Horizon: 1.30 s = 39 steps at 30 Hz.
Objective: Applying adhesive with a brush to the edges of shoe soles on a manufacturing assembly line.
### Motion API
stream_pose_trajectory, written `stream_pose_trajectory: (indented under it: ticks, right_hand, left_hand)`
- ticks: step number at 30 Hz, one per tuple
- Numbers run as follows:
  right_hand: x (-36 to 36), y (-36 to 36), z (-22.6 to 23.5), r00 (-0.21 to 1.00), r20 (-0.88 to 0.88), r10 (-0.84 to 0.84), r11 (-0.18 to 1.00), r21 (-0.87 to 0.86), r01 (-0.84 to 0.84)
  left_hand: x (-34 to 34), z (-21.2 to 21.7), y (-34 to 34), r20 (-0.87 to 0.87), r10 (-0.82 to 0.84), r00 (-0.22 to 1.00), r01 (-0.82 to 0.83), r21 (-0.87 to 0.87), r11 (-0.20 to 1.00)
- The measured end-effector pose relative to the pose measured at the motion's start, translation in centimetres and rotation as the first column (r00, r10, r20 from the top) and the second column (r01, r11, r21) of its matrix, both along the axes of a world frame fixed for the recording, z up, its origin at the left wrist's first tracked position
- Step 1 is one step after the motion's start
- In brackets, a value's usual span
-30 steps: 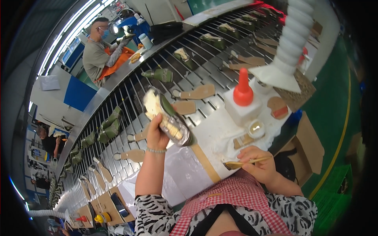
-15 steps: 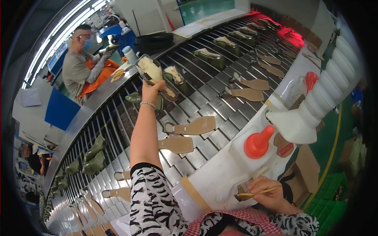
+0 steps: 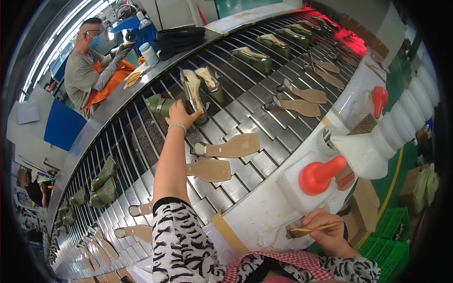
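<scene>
At far left, we see a cluster of dark green shoes (image 3: 103, 188) lying on a curving metal conveyor of bars and plates (image 3: 259, 172). Beyond its far edge sits a co-worker in a grey shirt and orange apron (image 3: 81, 78), with yellow-handled scissors (image 3: 132, 79) on the ledge nearby. Next along the bars, we find a green shoe with a strap (image 3: 159, 104) lying on its side. Just right of it, we reach out our bare left hand (image 3: 182, 114), thumb spread well away from the fingers, at the near end of an upside-down green shoe with a cream underside (image 3: 192, 89). That shoe rests on the bars; we cannot tell whether the fingers grip it. Beside it stands a second cream-bottomed green shoe (image 3: 210, 84). Nearer us lie two flat tan insoles (image 3: 238, 146).

Farther right, above the white-covered table (image 3: 255, 226), we pinch a slim wooden-handled brush (image 3: 318, 228) between the thumb and fingers of our right hand (image 3: 326, 232). Beyond that hand stands a white bottle with a red cone-shaped nozzle (image 3: 321, 175); a ribbed white duct (image 3: 401, 122) hangs to its right.
</scene>
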State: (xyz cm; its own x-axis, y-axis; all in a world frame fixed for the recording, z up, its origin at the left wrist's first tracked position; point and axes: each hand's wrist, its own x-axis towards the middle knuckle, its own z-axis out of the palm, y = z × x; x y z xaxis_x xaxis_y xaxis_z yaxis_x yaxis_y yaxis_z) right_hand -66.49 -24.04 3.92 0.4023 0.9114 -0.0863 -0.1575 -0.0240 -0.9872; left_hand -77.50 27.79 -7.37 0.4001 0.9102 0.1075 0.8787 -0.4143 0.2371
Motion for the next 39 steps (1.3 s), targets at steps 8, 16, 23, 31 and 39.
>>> stream_pose_trajectory:
  ticks: [8, 16, 23, 31, 39]
  right_hand:
    - [-0.4, 0.1, -0.1, 0.999, -0.038, -0.036, 0.999, 0.006, 0.036]
    - [-1.0, 0.4, 0.7, 0.994, 0.097, 0.054, 0.995, 0.073, -0.061]
    - [-2.9, -1.8, 1.8, 1.0, -0.028, -0.009, 0.999, 0.037, 0.01]
    - [-2.4, -3.6, 1.7, 0.966, 0.23, -0.117, 0.987, 0.133, 0.088]
    - [0.7, -4.0, 3.1, 0.7, 0.693, -0.174, 0.981, 0.065, 0.18]
  left_hand:
    - [-1.9, 0.7, -1.5, -0.18, 0.038, 0.983, -0.06, -0.115, 0.992]
    - [-3.0, -2.1, 1.2, -0.193, 0.038, 0.98, -0.041, -0.009, 0.999]
    - [-12.4, 4.2, 3.3, 0.556, 0.121, 0.823, -0.204, 0.09, 0.975]
    - [-21.8, 20.9, -14.9, 0.689, 0.089, 0.719, 0.218, -0.345, 0.913]
    - [-29.9, 15.6, -26.8, 0.393, 0.318, 0.863, 0.148, -0.797, 0.585]
